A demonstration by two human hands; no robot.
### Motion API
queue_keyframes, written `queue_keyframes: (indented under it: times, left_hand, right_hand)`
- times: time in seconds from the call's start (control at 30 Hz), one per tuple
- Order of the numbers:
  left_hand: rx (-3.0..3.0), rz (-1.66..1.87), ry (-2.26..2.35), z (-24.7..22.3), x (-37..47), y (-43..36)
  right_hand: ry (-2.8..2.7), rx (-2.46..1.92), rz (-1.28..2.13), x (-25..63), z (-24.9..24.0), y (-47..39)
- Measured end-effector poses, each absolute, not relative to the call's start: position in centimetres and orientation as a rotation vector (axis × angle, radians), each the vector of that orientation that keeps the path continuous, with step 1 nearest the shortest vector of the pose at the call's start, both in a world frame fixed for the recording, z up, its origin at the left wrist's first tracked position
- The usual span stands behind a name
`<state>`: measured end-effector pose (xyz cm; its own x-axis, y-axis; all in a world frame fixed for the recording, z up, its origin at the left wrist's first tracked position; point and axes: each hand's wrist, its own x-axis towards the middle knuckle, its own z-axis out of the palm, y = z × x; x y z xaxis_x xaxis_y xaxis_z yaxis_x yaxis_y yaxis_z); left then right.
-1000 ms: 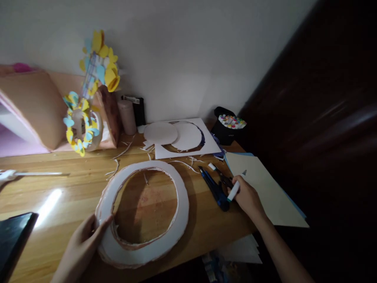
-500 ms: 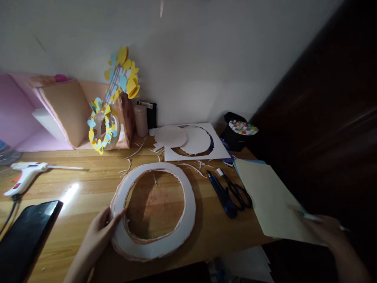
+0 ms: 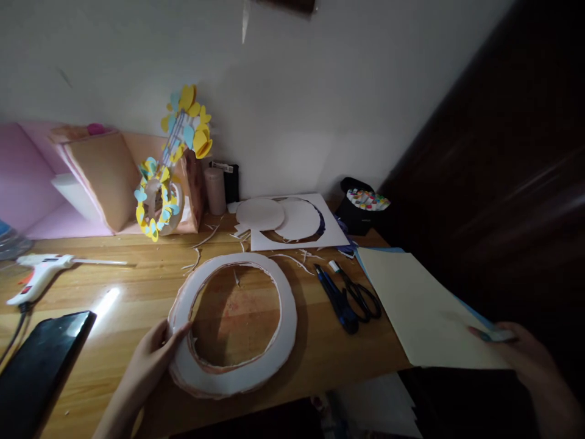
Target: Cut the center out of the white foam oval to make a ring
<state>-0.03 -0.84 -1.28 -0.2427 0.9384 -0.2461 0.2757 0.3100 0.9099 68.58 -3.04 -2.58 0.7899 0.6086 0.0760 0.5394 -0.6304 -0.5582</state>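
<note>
A large white ring (image 3: pixel 287 317) with rough layered edges lies on the wooden table. My left hand (image 3: pixel 158 350) grips its left side, thumb on top and fingers round the outer edge. At the far right, my right hand (image 3: pixel 525 350), somewhat blurred, is closed on a white marker (image 3: pixel 500 335) over the right end of the cream paper sheets (image 3: pixel 425 305). Blue paper shows under the cream sheets. Between ring and sheets lie a blue cutter (image 3: pixel 337 299) and black scissors (image 3: pixel 363 299).
White board with cut discs (image 3: pixel 338 235) and scraps lie behind the ring. A marker case (image 3: pixel 363 213) stands back right. On the left are a glue gun (image 3: pixel 41 274), a phone (image 3: pixel 43 347) and a yellow-blue decorated guitar shape (image 3: pixel 155 207).
The view has shifted slightly, moving the table items a little left in the picture. My right hand has moved to the right edge of the sheets, the marker still in it. My left hand keeps its hold.
</note>
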Motion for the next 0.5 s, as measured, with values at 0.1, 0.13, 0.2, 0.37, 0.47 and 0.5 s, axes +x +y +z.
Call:
queue_keyframes:
  times: [0.1, 0.13, 0.2, 0.37, 0.47, 0.5]
  left_hand:
    - [1.106, 0.963, 1.706, -1.6, -0.3, -0.8]
    - [1.1, 0.959, 1.703, -1.7, -0.4, -0.7]
    - [1.092, 0.95, 1.692, -2.2, -0.7, -0.7]
    - [1.116, 0.903, 1.682, -3.6, -1.5, -0.6]
    - [1.143, 0.908, 1.692, -4.1, -1.6, -0.6]
    - [1.162, 0.929, 1.717, -4.2, -1.5, -0.7]
  right_hand:
    - [-0.748, -2.433, 0.216, 69.7, -2.9, -3.0]
    - [-0.758, -2.439, 0.235, 69.9, -2.9, -3.0]
    - [-0.782, -2.436, 0.297, 69.9, -2.8, -2.9]
    - [-0.825, -2.457, 0.137, 65.2, -1.2, -2.5]
    - [-1.081, -2.265, 0.042, 58.5, -1.1, -1.3]
    - [-1.176, -2.217, 0.115, 55.9, -1.3, -0.8]
